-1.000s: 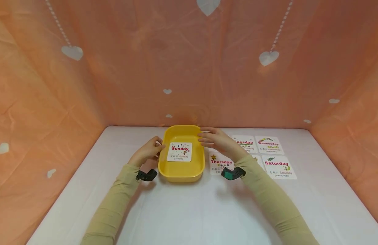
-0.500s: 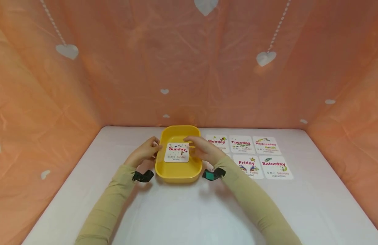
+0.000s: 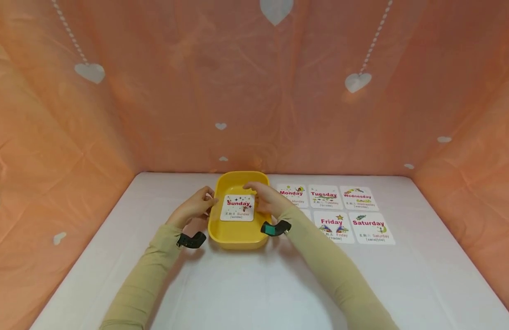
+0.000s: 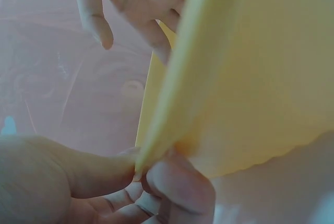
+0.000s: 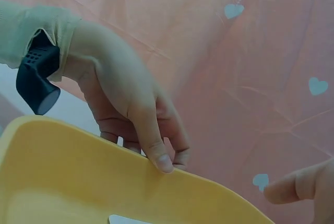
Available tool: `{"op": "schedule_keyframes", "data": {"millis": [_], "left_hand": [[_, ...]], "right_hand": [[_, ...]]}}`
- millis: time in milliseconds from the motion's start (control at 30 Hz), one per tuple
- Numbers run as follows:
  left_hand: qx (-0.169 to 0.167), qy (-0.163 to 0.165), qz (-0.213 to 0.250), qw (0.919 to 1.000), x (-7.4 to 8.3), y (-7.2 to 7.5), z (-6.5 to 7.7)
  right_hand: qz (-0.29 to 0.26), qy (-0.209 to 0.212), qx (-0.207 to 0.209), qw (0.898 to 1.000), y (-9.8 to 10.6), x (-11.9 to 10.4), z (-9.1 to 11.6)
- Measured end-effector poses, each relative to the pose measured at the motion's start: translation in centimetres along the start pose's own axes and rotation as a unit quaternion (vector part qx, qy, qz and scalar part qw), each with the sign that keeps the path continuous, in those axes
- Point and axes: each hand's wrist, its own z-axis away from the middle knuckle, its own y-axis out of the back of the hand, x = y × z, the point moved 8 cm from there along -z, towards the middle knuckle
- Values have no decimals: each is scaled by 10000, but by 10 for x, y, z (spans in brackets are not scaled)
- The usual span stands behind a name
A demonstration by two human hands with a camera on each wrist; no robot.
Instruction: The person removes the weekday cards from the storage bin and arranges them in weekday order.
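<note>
A yellow plastic tray [image 3: 238, 233] rests at the back of the table, with a white "Sunday" card [image 3: 237, 214] lying in it. My left hand [image 3: 194, 206] pinches the tray's left rim, thumb inside and fingers outside, as the right wrist view shows. Over the tray's right side reaches my right hand [image 3: 268, 199], its fingers loosely bent near the card. Its thumb [image 5: 297, 188] stands apart from the fingers in the left wrist view. Whether its fingertips touch the card cannot be told. Only a corner of the Sunday card [image 5: 125, 220] shows in the right wrist view.
Right of the tray, day cards lie in two rows: Monday [image 3: 293, 196], Tuesday [image 3: 326, 197] and Wednesday [image 3: 359, 198] behind, Friday [image 3: 334, 228] and Saturday [image 3: 372, 228] in front. My right forearm partly covers another card. A pinkish-orange cloth [image 3: 246, 91] with hearts encloses the white table.
My right hand has moved left from the tray's right rim to over its inside, beside the Sunday card. More of the day cards show. The left hand keeps its hold on the rim.
</note>
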Motion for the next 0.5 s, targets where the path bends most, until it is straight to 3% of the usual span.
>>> {"op": "schedule_keyframes", "data": {"millis": [500], "left_hand": [[12,21,-37,10000,1,-1,-1]], "right_hand": [[82,-48,661,9978,12,-7,-4]]}}
